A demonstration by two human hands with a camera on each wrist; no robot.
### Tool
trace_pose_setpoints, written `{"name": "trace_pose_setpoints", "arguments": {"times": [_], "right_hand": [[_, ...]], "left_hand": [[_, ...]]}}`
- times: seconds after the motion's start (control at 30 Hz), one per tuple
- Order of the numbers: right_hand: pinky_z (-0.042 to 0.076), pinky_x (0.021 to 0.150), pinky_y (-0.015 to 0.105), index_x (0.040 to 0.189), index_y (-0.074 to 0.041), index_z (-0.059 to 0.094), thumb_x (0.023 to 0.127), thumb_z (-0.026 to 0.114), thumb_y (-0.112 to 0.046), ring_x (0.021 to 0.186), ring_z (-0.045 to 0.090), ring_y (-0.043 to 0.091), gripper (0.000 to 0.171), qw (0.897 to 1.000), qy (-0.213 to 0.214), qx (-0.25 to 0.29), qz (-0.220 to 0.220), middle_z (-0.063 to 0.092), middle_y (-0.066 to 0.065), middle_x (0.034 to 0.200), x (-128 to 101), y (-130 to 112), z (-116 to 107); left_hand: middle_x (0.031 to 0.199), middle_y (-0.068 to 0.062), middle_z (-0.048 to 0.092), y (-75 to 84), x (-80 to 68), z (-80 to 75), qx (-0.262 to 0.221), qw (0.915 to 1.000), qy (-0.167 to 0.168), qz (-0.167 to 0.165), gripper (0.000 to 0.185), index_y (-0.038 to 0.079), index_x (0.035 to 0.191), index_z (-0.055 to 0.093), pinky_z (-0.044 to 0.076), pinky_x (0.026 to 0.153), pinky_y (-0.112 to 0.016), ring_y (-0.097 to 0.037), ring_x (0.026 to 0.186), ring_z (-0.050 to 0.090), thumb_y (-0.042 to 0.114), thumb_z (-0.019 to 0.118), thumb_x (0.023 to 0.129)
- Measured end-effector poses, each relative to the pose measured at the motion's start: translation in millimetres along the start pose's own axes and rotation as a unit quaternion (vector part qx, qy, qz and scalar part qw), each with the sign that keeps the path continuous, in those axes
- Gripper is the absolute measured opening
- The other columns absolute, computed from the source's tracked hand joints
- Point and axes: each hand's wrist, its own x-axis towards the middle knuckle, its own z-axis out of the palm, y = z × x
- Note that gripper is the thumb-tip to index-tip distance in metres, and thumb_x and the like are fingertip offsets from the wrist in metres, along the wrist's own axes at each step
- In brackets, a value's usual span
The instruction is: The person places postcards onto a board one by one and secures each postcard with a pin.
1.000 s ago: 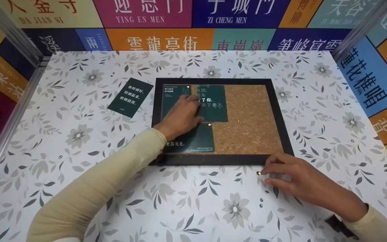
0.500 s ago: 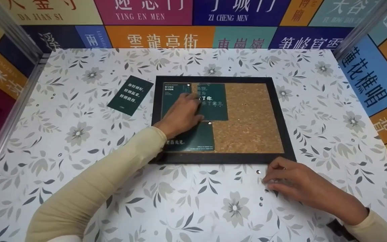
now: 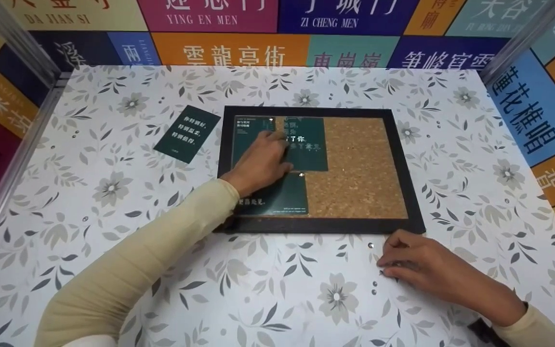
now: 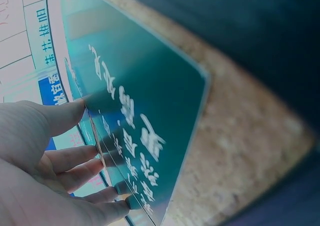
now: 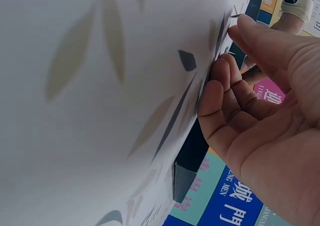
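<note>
Two hands: left (image 3: pixel 258 161) flat on card (image 3: pixel 306 144) (in frame), right (image 3: pixel 415 258) curled over pins (image 3: pixel 371 245).

**What the frames keep back**

The left hand (image 3: pixel 260 161) covers part of the green cards (image 3: pixel 306 144), so their print is unreadable. The right hand (image 3: pixel 415 258) hides whatever its fingertips touch; nearby pins (image 3: pixel 370 245) are mere specks.
</note>
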Motion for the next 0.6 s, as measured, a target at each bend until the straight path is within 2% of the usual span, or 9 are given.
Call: {"name": "trace_pose_setpoints", "arguments": {"times": [0.2,0.43,0.6], "right_hand": [[0.049,0.085,0.013,0.109,-0.021,0.085,0.086,0.09,0.003,0.097,0.067,0.01,0.035,1.0,0.006,-0.001,-0.027,0.066,-0.004,0.111,-1,2,3],[0.049,0.084,0.015,0.109,-0.021,0.085,0.082,0.091,0.007,0.096,0.066,0.01,0.04,0.998,0.021,-0.001,-0.06,0.066,-0.003,0.112,-1,3,7],[0.049,0.086,0.013,0.11,-0.02,0.084,0.08,0.091,0.009,0.097,0.067,0.012,0.042,0.997,0.026,0.0,-0.071,0.067,-0.002,0.112,-2,4,9]], "left_hand": [[0.155,-0.018,0.058,-3.7,2.6,3.0,-0.004,1.0,0.001,0.002,0.049,-0.007,0.141,0.068,0.043,0.124,-0.048,-0.043,0.147,0.049,0.024,0.078,0.105],[0.157,-0.014,0.058,-38.6,25.5,42.6,-0.002,0.9996,0.023,0.014,0.051,-0.003,0.14,0.07,0.042,0.125,-0.047,-0.041,0.149,0.048,0.032,0.078,0.104],[0.154,-0.013,0.06,-46.1,31.0,50.9,0.021,0.9988,0.033,0.029,0.05,-0.001,0.137,0.072,0.045,0.122,-0.047,-0.042,0.145,0.051,0.035,0.081,0.102]]}}
